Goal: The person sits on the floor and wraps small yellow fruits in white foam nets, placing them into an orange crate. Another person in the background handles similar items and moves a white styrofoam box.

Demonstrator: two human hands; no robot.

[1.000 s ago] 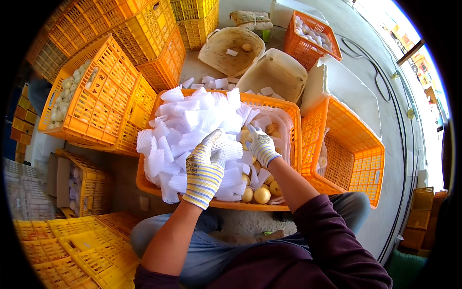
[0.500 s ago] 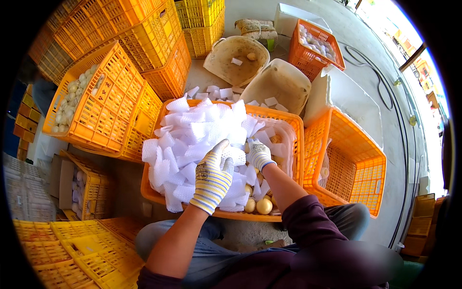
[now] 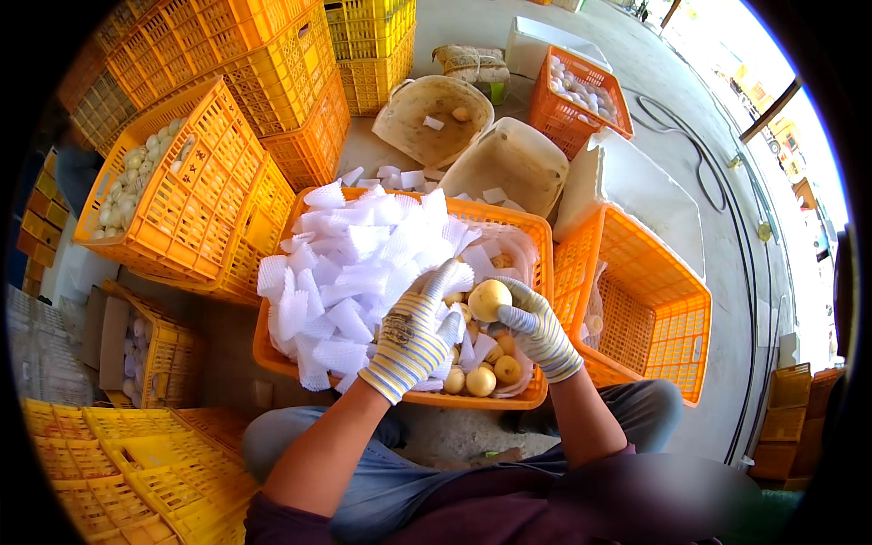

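My right hand (image 3: 542, 334), in a striped knit glove, grips a round pale-yellow fruit (image 3: 489, 301) between thumb and fingers, above the right part of an orange crate (image 3: 542, 272). My left hand (image 3: 409, 338), gloved alike, is to the left of the fruit and does not touch it. Its index finger and thumb are spread apart; the other fingers are partly hidden. Beneath and beyond it is a heap of white foam net sleeves (image 3: 350, 272), filling the crate's left and middle. More yellow fruits (image 3: 480, 381) lie at the crate's near right, among loose sleeves.
An orange crate (image 3: 677, 350) with a little clear wrapping stands at the right, by a white foam box (image 3: 636, 186). Beyond are two worn pale tubs (image 3: 509, 168) and a red crate (image 3: 554, 113) of wrapped fruit. Stacked orange crates (image 3: 204, 195) rise on the left.
My right hand has drawn back from inside the crate, lifting a yellow fruit. The left hand has stayed over the sleeves, with fingers spread. The whole view has shifted slightly.
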